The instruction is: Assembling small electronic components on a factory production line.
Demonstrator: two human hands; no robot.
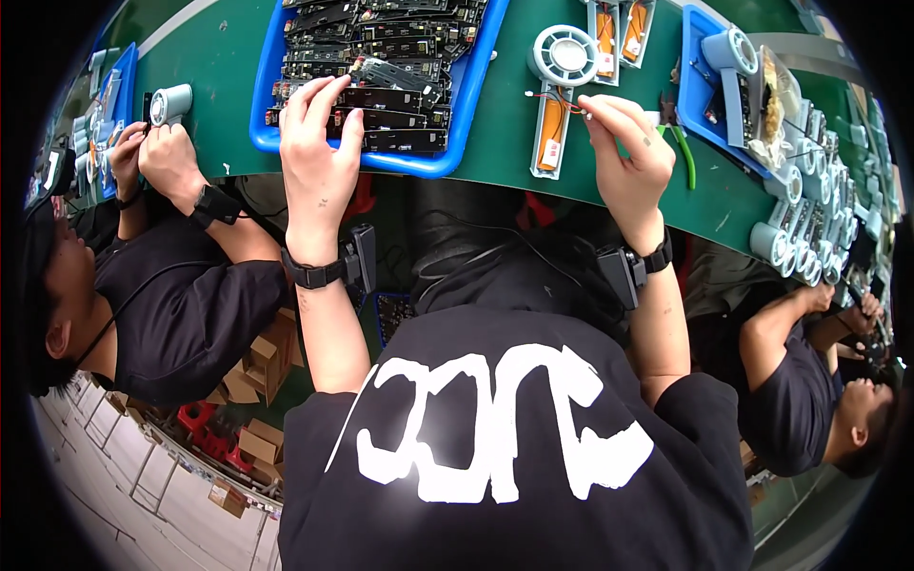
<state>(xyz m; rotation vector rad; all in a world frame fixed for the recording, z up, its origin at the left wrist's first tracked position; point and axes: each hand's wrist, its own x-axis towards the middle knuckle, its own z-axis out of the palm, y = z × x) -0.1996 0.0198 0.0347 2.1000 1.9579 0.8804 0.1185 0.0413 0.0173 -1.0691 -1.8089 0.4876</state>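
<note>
My left hand [322, 143] reaches over the near left part of a blue tray [262, 119] full of long black circuit boards [405, 141]. Its fingers are spread and I see nothing gripped in them; whether the fingertips touch a board I cannot tell. On the green table to the right lies a pale blue handheld fan [564, 55] with its round grille at the far end. The handle housing [535, 157] lies open, showing an orange battery [550, 133]. Thin red and black wires [560, 99] run from it to my right hand [630, 152], whose thumb and fingertips are pinched at their end.
Two more open fan handles [606, 33] with orange batteries lie behind. Green-handled pliers [684, 152] rest right of my hand. Beyond stands another blue tray [700, 90] with a fan and bags; several fans [809, 205] crowd the right edge. Co-workers sit on both sides.
</note>
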